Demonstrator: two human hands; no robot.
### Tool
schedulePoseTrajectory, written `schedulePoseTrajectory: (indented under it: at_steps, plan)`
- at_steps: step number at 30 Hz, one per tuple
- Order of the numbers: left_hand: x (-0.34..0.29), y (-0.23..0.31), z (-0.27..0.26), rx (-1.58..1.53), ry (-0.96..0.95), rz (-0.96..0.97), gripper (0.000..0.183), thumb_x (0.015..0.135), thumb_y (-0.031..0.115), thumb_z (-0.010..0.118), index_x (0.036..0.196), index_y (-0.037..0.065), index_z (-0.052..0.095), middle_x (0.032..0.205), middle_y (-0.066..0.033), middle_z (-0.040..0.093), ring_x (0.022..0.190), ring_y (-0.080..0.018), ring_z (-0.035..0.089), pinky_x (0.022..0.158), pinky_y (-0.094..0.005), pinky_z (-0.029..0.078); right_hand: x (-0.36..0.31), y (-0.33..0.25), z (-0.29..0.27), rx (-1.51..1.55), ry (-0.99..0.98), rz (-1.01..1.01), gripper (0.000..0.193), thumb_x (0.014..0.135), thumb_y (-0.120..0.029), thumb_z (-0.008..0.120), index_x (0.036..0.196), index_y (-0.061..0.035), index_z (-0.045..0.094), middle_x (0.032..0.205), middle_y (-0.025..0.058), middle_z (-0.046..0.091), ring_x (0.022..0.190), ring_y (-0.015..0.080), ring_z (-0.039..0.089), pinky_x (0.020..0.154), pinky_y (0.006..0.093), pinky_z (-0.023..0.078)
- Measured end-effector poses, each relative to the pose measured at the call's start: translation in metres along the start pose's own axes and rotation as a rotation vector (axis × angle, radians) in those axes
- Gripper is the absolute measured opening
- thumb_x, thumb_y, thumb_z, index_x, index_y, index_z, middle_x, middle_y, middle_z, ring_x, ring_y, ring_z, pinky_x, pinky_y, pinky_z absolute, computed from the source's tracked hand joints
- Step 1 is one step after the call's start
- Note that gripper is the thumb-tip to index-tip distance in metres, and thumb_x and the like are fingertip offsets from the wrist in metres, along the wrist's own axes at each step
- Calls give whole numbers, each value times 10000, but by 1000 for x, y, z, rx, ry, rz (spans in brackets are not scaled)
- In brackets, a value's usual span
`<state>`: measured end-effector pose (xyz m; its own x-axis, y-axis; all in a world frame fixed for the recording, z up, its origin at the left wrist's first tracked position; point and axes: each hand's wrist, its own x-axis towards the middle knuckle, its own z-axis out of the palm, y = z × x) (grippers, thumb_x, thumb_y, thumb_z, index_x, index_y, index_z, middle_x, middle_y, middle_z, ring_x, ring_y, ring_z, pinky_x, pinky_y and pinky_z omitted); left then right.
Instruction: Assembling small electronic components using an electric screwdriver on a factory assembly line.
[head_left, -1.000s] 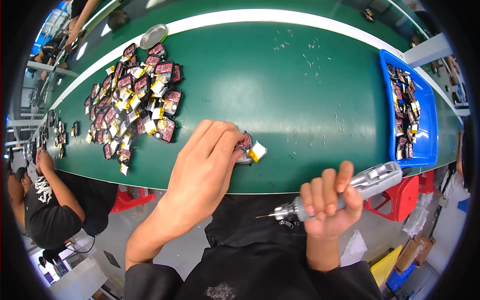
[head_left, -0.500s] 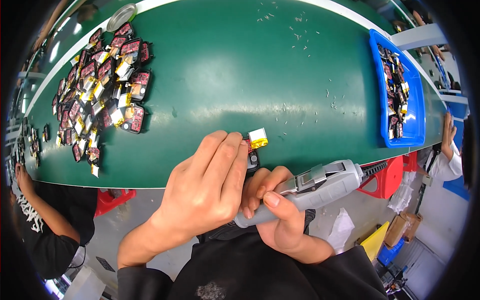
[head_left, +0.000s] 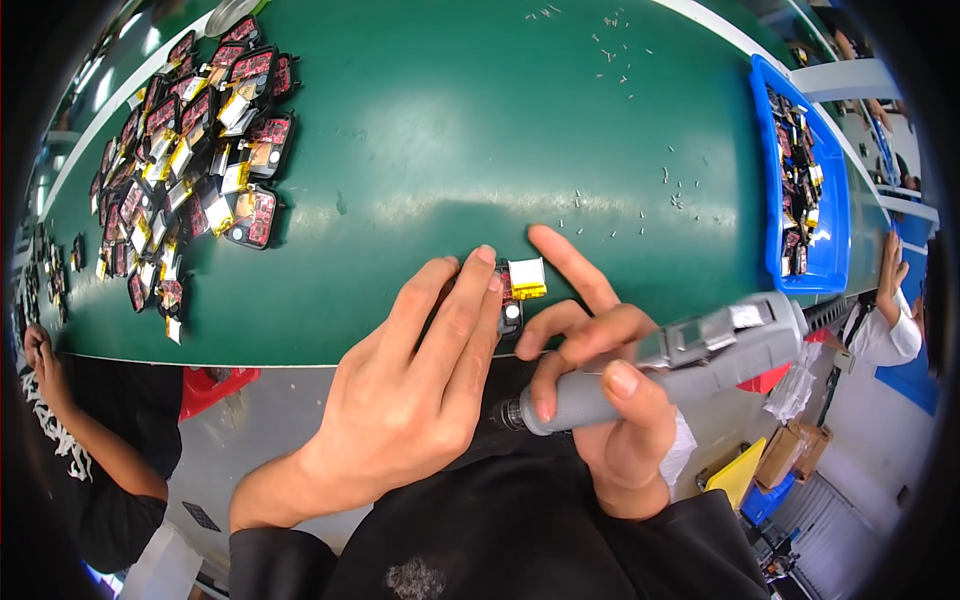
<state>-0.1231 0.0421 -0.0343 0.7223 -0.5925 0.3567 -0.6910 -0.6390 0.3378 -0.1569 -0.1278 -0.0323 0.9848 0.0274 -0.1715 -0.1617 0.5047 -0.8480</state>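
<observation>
At the table's near edge lies a small black device (head_left: 511, 318) with a red circuit board. A silver battery pouch (head_left: 527, 273) with a yellow taped end sticks out from it. My left hand (head_left: 405, 385) covers the device's left part, its fingers closed together against it. Just to the right, my right hand (head_left: 625, 390) holds a grey electric screwdriver (head_left: 690, 350) between thumb and fingers. Its index finger is stretched out toward the table near the battery. The screwdriver lies slanted, its black tip pointing down left below my left hand's fingers, its cable end to the right.
A heap of similar open devices (head_left: 190, 160) spreads over the green table (head_left: 400, 120) at left. Small screws (head_left: 577, 200) are scattered in the middle right. A blue bin (head_left: 828, 240) at the right holds more devices. Other people sit at both sides.
My right hand and the screwdriver have shifted right, and the tip has come away from near my left hand. My right index finger has stretched out. The device stays under my left fingers.
</observation>
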Motion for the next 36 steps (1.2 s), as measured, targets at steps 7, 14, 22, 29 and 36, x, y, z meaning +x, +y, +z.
schedulePoseTrajectory:
  at_steps: [7,14,22,29,36]
  plan:
    - [1,5,1,-43,-7,-54,495,631,-15,759,1084,-124,593,1166,-219,599,960,-361,611,743,-406,555,-15,-6,-11,-168,-84,52,178,871,-100,611,973,46,604,1296,249,490,736,137,602,662,261,506]
    - [0,13,10,36,60,-91,474,623,19,740,1051,-130,601,1110,-246,613,943,-372,617,750,-401,556,-11,-8,-7,-70,-91,123,168,874,-105,623,952,41,595,1195,225,540,731,154,599,651,263,501]
    - [-2,15,9,93,27,-36,432,633,-31,655,1041,-167,607,1172,-277,596,990,-389,618,811,-411,556,17,-74,-12,15,-326,-210,188,958,-207,507,842,-100,405,773,59,529,545,128,531,529,266,476]
    - [-3,12,5,118,7,-34,207,756,-19,625,910,-151,666,1082,-280,643,952,-356,651,745,-339,581,57,-78,-5,-7,-349,-289,189,961,-267,489,878,-99,466,757,41,523,537,106,461,575,271,390]
    - [-3,10,13,158,69,-11,291,690,-10,624,941,-147,675,1060,-267,658,959,-338,653,764,-327,576,73,-54,-16,128,-379,-290,228,973,-298,438,889,-90,481,738,42,505,521,98,442,555,274,386]
